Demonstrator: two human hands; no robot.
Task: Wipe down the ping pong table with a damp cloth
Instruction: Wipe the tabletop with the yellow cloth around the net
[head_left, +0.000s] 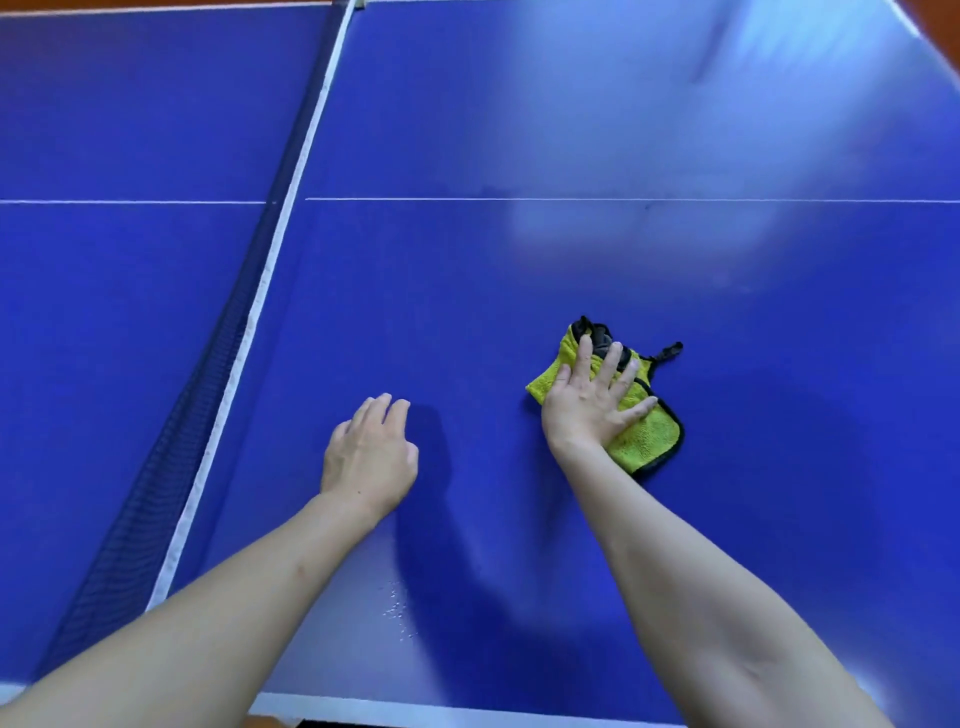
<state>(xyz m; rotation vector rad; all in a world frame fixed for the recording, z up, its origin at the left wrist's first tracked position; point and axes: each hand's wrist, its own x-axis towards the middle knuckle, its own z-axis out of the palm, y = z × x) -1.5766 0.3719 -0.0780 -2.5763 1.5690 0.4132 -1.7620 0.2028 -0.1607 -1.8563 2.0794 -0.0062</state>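
Your hands work apart: right hand (592, 400) pressing the cloth (641, 441) flat mid-wipe right of the net (171, 452), left hand (371, 452) loosely curled, holding nothing, nearer it on the bench (467, 270); next, I judge, sweep toward the droplets (400, 616).

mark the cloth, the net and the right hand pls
cloth (649, 434): head view, bare yellow corner near the black trim.
net (156, 499): head view, dark mesh below the white top band.
right hand (587, 400): head view, back of the hand, flat on the cloth.

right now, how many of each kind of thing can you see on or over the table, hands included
hands: 2, the left hand and the right hand
cloths: 1, the yellow cloth
nets: 1, the net
tables: 1, the blue table
total: 5
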